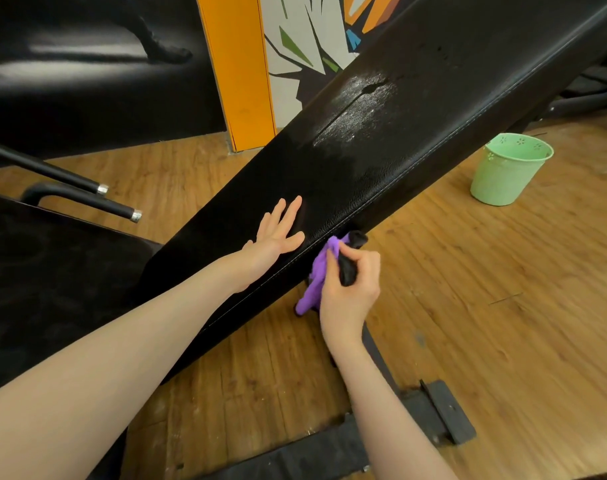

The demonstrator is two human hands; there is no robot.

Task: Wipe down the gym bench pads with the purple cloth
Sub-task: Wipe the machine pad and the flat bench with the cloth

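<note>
Cloth work right now is along the side edge of the long back pad (381, 140): my right hand (350, 289) is clenched around the bunched purple cloth (317, 271), pressed against the stitched seam just beside my left hand (278, 230), which lies flat and unclenched on the pad's top to steady it. To do this well I judge I should keep the cloth tight to the seam and draw it along the edge in one firm pass, then refold for a clean face. Higher up the pad a wet, shiny patch (357, 109) shows, and it probably needs spreading and wiping too.
</note>
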